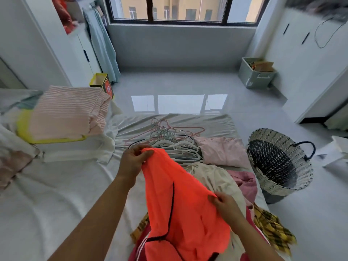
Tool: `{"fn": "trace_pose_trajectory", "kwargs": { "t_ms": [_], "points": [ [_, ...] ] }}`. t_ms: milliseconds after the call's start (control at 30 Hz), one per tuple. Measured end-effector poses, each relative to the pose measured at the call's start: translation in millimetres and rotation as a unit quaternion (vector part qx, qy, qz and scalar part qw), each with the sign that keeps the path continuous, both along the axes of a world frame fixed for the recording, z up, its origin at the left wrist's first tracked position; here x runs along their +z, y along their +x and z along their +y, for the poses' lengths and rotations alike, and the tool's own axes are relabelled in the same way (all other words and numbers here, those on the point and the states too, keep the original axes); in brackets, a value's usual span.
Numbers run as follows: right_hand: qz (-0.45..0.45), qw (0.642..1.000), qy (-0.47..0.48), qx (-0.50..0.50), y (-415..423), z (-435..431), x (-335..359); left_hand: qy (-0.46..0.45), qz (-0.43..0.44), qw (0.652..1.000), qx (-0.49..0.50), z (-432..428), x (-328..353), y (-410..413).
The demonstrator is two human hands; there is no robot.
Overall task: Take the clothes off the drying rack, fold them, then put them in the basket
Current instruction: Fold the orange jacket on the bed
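I hold a bright orange garment with thin black trim above the bed. My left hand pinches its top edge, and my right hand grips its right edge lower down. Under it lies a heap of unfolded clothes: a cream piece, a pink piece and a yellow plaid piece. A stack of folded clothes, pink-striped on top, sits at the bed's left. The woven basket stands on the floor right of the bed; what I see of its inside holds nothing.
A pile of hangers lies on the bed beyond my hands, beside a pale pink garment. A grey storage box sits by the right wall, a yellow box by the wardrobe. Glossy floor stretches towards the window.
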State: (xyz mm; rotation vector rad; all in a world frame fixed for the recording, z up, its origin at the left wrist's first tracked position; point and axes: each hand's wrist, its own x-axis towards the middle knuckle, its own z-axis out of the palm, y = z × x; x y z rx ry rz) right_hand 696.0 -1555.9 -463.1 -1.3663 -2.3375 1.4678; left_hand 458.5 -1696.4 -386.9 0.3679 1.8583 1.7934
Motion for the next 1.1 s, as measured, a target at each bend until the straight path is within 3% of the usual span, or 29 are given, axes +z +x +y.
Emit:
{"fn": "trace_pose_trajectory", "kwargs": {
  "t_ms": [167,267,367,500,667,833,900,1000,1100],
  "points": [
    [0.093,0.981,-0.021,-0.169,-20,24,53,0.032,-0.004,0.999,-0.038,-24,32,-14],
    [0.148,0.956,-0.056,-0.245,-29,61,74,0.056,-0.070,0.990,-0.107,-26,34,-4],
    [0.171,0.941,-0.093,-0.275,-20,79,78,-0.053,-0.084,0.990,-0.103,-41,2,7],
    [0.084,0.969,-0.067,-0.224,-2,52,43,-0.250,-0.102,0.956,-0.113,-82,-81,46],
    [0.031,0.990,-0.132,-0.040,0,-45,-18,-0.336,-0.035,0.933,-0.126,-105,-157,88],
    [0.011,0.987,-0.147,0.065,-14,-114,-61,-0.333,-0.041,0.928,-0.163,-102,-195,101],
    [0.019,0.988,-0.123,0.089,-23,-133,-64,-0.279,-0.078,0.944,-0.159,-102,-185,102],
    [0.027,0.995,-0.069,0.072,-34,-145,-60,-0.176,-0.149,0.963,-0.139,-109,-157,104],
    [0.040,0.992,-0.119,0.034,-39,-145,-51,-0.125,-0.201,0.965,-0.115,-125,-143,103]
  ]
}}
